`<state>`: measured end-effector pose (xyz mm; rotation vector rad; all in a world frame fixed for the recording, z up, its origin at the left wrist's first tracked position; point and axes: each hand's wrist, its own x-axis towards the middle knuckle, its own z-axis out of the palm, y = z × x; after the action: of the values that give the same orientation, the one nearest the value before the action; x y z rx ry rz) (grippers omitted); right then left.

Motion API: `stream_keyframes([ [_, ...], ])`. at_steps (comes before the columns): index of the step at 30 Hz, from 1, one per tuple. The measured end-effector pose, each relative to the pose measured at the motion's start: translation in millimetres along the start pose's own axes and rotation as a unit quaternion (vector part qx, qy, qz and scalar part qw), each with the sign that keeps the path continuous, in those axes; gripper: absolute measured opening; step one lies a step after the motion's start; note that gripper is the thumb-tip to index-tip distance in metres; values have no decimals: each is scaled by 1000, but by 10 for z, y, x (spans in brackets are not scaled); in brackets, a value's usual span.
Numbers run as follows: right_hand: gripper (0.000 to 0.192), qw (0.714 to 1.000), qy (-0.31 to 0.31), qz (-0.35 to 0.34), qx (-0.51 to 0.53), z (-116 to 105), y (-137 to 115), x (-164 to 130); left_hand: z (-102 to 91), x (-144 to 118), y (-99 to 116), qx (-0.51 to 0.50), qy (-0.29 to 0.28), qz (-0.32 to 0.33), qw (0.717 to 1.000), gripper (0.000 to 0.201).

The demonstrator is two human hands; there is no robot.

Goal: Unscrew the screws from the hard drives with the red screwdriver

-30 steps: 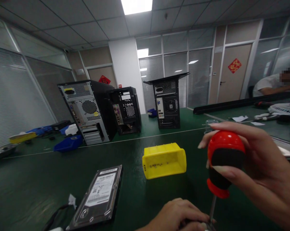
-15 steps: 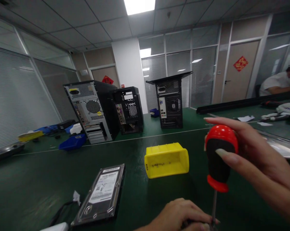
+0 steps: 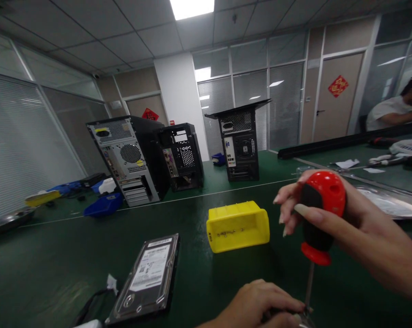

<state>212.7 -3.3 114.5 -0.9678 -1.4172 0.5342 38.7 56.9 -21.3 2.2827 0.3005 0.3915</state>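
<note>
My right hand [image 3: 349, 232] grips the red and black handle of a screwdriver [image 3: 320, 216] that stands nearly upright, its shaft [image 3: 309, 284] pointing down. My left hand [image 3: 257, 305] rests at the bottom edge, fingers closed over a small dark object under the screwdriver tip; most of that object is hidden. A yellow plastic bin [image 3: 238, 226] lies on the green table [image 3: 48, 264] just beyond my hands. A hard drive [image 3: 147, 280] with a white label lies to the left.
Three computer cases [image 3: 131, 157] [image 3: 182, 155] [image 3: 240, 141] stand at the back of the table. Blue bins [image 3: 101, 205] and a yellow tray [image 3: 42, 197] lie at the left. A metal tray [image 3: 393, 205] sits at the right. Another person in a white shirt [image 3: 390, 111] sits far right.
The screwdriver handle has tilted slightly to the right and my right hand's fingers have shifted their grip around it. My left hand has stayed at the tip.
</note>
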Motion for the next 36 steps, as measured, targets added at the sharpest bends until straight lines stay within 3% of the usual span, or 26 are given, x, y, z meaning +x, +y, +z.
stream_keyframes([
  [3, 36, 996, -6, 45, 72, -2, 31, -27, 14, 2, -43, -1, -7, 1, 1000, 29],
  [6, 51, 995, -8, 48, 82, -22, 67, -43, 37, 17, -90, 8, -7, 7, 1000, 28],
  [12, 31, 975, -56, 80, 200, -10, 28, -14, -11, 22, 38, 14, -7, -13, 1000, 27],
  [16, 26, 983, -40, 76, 160, -44, 19, -36, -59, 7, 145, -15, 2, -14, 1000, 29],
  [23, 16, 991, -50, -3, 127, -85, 16, -44, -127, 23, 187, -47, -11, -1, 999, 42],
  [28, 24, 984, -82, 4, 160, -74, 14, -40, -180, 21, 181, -48, -30, 11, 998, 59],
  [36, 25, 983, -94, 44, 152, -108, -7, -85, -174, 21, 124, -43, -42, 13, 998, 59],
])
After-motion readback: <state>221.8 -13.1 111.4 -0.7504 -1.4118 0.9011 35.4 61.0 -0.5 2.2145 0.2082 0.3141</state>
